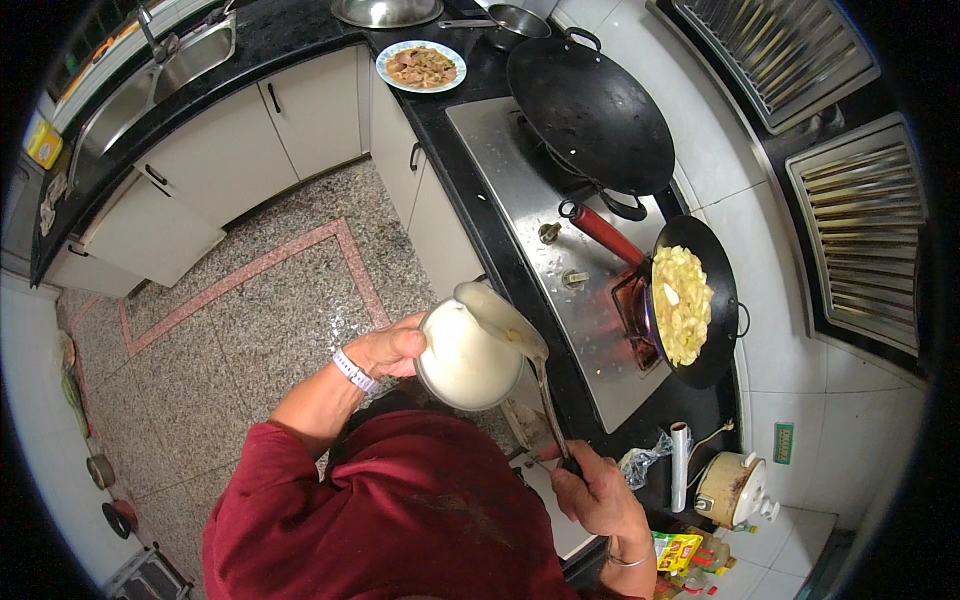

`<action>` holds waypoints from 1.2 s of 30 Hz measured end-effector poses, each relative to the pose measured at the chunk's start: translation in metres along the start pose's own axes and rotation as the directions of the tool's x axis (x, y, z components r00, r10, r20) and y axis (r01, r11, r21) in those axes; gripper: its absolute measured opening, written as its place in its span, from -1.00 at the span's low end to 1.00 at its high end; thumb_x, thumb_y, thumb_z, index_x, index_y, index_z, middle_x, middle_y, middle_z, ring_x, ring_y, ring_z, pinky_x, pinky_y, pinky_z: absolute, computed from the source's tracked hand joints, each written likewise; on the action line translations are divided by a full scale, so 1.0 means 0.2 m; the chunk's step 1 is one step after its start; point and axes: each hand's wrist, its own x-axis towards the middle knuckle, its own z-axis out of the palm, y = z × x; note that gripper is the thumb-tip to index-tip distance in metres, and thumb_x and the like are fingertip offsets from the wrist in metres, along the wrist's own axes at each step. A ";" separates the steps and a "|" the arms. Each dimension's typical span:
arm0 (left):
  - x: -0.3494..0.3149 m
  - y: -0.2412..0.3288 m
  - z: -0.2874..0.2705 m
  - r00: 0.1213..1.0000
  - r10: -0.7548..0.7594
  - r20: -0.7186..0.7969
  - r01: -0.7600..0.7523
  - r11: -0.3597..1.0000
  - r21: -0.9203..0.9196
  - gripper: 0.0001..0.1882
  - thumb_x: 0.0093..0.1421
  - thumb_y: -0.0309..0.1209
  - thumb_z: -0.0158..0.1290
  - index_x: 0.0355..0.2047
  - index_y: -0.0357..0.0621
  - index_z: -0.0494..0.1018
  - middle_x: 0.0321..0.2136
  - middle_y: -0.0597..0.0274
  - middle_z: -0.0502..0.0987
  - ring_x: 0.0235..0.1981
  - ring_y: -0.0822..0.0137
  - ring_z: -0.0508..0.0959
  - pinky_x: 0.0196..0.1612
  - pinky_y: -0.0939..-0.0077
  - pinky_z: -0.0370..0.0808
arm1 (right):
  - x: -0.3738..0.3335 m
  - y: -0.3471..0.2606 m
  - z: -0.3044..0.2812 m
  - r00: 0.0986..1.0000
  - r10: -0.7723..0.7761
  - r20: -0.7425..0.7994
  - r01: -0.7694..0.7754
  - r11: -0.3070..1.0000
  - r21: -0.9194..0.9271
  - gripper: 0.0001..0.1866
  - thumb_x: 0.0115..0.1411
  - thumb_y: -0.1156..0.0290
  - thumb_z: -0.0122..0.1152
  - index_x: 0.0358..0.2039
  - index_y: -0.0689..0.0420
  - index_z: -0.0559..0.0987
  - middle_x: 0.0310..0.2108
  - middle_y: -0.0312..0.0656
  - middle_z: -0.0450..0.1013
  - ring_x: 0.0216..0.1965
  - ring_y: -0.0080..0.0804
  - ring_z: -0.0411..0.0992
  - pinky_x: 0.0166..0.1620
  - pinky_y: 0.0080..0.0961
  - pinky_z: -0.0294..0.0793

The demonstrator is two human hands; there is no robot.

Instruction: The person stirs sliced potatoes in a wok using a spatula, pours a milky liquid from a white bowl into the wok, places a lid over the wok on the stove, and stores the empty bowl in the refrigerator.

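My left hand grips the side of a round bowl in front of my body. The inside of the bowl looks smooth and whitish; whether that is its contents or its wall I cannot tell. My right hand is closed around the dark handle of a metal cooking spatula. The spatula's head lies over the bowl's upper rim, with yellowish bits on it. On the near burner, beyond my right hand, a red-handled wok holds pale yellow-green chopped food.
A glow shows under that wok on the steel stove. A large black wok occupies the far burner. Behind it stand a plate of cooked food and a saucepan. A small pot, a roll and packets lie at the right.
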 end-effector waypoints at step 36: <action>0.04 0.11 -0.11 0.981 -0.190 0.032 0.187 0.979 0.083 0.04 -0.16 0.04 0.36 0.20 -0.28 0.15 0.07 0.01 0.39 0.07 0.18 0.45 0.11 0.23 0.42 | 0.02 -0.05 -0.07 0.974 0.114 0.197 -0.187 0.895 0.405 -0.81 0.27 0.57 -0.09 -0.13 0.35 0.41 -0.72 -0.33 0.24 -0.75 -0.63 0.17 -0.64 -0.61 0.15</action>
